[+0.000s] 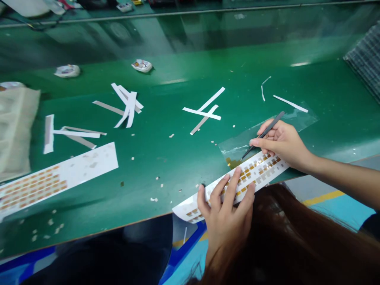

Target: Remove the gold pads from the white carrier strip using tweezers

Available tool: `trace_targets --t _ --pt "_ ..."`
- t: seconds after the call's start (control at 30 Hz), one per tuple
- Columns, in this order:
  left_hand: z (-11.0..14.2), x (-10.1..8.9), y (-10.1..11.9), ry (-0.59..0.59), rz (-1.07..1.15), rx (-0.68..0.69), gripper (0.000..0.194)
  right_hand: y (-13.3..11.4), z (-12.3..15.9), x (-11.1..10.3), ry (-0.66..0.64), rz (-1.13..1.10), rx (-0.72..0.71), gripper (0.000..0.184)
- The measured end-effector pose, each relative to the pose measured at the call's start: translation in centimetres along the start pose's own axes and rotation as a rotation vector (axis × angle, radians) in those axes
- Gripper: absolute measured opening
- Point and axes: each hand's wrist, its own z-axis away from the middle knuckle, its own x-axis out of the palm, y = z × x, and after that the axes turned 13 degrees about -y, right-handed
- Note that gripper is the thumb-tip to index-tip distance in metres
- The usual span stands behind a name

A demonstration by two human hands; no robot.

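Left hand [225, 213] lies on a long paper sheet [261, 172], fingers spread and pressing down, pinching nothing. The sheet carries rows of small amber and grey squares. It lies across the near edge of the green workbench [142, 206], with its lower end past that edge.

Right hand [282, 144] pinches dark tweezers [266, 132] between thumb and fingers, pen-style. The tweezer tips point down and left, just beside the sheet and over clear plastic film [267, 132]. A small cluster of amber pieces [233, 163] lies close to the tips. The tips look pressed together, though they are too small here to be certain.

Bench, left side: a 2nd paper sheet [59, 176] with amber squares at one end; a beige cloth [14, 130] beyond it.

Bench, middle: white paper strips [129, 105] in 3 loose heaps, small white bits [154, 199] scattered near the hands.

Far side: 2 crumpled paper scraps [141, 65].

Right of the film: 2 more thin strips [291, 103].

Foreground, lower right: long hair [285, 241] hangs across the view.
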Motion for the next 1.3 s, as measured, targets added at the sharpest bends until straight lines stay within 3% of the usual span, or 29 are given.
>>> trace_targets --t 0.37,0.57,0.67,0.9,1.13,1.3 --pt "0.0 -0.1 0.1 -0.011 -0.023 0.0 0.024 -0.3 -0.4 0.0 0.021 -0.103 -0.005 0.037" --pt "0.3 -0.3 -0.5 0.01 -0.062 0.011 0.025 -0.7 2.1 -0.7 -0.001 -0.133 -0.104 0.034" --pt "0.2 -0.5 -0.7 -0.003 -0.082 0.046 0.026 -0.4 3.3 -0.9 -0.05 -0.085 -0.089 0.032" --pt "-0.1 -0.3 0.1 0.044 0.034 0.024 0.018 0.3 3.3 -0.5 -0.02 -0.086 -0.117 0.032" --pt "0.1 -0.3 0.1 -0.016 -0.023 0.014 0.034 0.4 3.7 -0.4 -0.075 -0.08 -0.046 0.03" --pt "0.2 -0.3 0.1 -0.025 -0.037 0.008 0.034 0.5 3.9 -0.2 -0.057 -0.075 -0.092 0.028"
